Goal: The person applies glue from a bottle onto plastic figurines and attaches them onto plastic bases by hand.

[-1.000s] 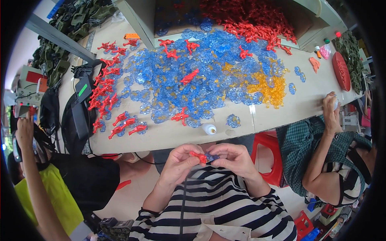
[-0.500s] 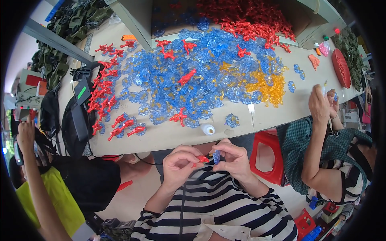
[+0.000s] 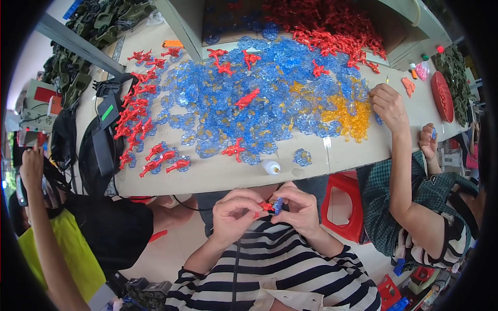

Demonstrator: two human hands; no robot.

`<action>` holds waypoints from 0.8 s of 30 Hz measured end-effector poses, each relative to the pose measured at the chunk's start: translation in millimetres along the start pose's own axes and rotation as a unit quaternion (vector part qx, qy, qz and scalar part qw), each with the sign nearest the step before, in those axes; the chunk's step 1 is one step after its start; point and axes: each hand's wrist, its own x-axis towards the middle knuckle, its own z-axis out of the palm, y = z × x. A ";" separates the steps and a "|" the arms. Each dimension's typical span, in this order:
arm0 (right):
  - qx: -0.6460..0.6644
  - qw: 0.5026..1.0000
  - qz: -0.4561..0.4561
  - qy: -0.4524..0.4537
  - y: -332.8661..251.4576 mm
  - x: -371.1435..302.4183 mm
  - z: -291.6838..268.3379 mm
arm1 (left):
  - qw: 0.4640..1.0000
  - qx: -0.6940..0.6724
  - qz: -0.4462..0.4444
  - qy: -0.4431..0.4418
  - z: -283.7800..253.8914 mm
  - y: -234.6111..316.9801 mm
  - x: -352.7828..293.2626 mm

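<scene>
Close in front of my striped shirt, my left hand (image 3: 233, 211) pinches a small red plastic figure (image 3: 265, 206) between thumb and fingers. Beside it my right hand (image 3: 300, 208) grips a translucent blue plastic piece (image 3: 278, 205), held on edge. The figure meets the blue piece; fingertips hide how far they join. Just beyond my hands, at the table's near edge, lies a white bottle (image 3: 271, 167). Near it rests a single blue piece (image 3: 302, 157). A large heap of blue pieces (image 3: 223, 109) covers the middle of the table (image 3: 207, 179).
Red figures on blue pieces (image 3: 137, 114) line the table's left. Yellow translucent pieces (image 3: 347, 116) lie right of the heap. A red pile (image 3: 332, 31) fills the shelf behind. At right, a co-worker's hand (image 3: 389, 106) reaches over the table near a red bowl (image 3: 442, 96).
The red figure in my left hand has come up against the blue piece. At right, the co-worker's hand has moved left, toward the yellow pieces. The view has shifted slightly.
</scene>
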 end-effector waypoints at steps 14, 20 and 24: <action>-0.064 0.997 -0.023 0.031 -6.2 -4.0 -0.5 | 0.997 -0.071 -0.029 -0.010 -0.1 -8.8 -0.8; -0.103 0.994 -0.035 0.003 -11.8 -4.5 -0.9 | 0.995 -0.078 0.017 -0.058 -5.4 -14.2 5.4; -0.149 0.987 -0.053 -0.031 -21.0 -1.8 -2.3 | 0.988 0.031 0.095 -0.117 -14.5 -9.8 13.4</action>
